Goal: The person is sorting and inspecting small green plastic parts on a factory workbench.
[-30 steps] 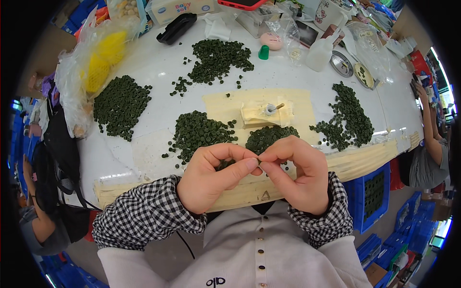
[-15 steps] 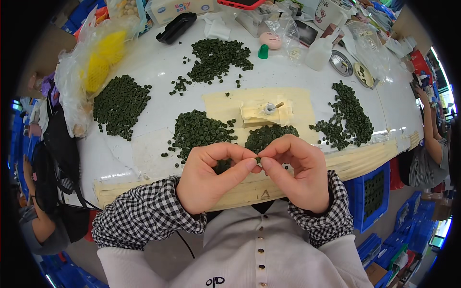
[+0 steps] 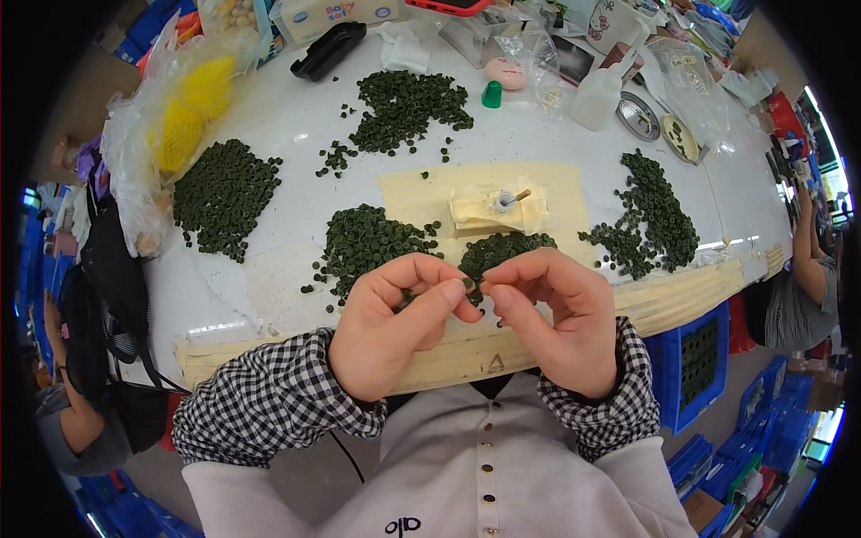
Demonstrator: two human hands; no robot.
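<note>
My left hand (image 3: 395,314) pinches a small dark green round piece (image 3: 468,284) between thumb and forefinger. Close beside it, my right hand (image 3: 565,318) is closed in a pinch, thumb and forefinger near each other. Whatever those right fingertips hold, if anything, is too small to make out. Both hands hover over the table's near edge. Just beyond them lies a pile of dark green pieces (image 3: 502,249), its near side hidden by my hands. Another pile of the same pieces (image 3: 363,238) sits beyond my left hand.
A taped block (image 3: 475,211) with an upright fitting and a thin rod stands behind the near pile. More green piles lie far centre (image 3: 404,108), left (image 3: 224,197) and right (image 3: 659,215). A blue crate (image 3: 686,368) is below the table's right edge. Plastic bags (image 3: 134,179) fill the left side.
My fingertips have moved slightly apart. The green piece, held between both hands before, now stays in the left fingers.
</note>
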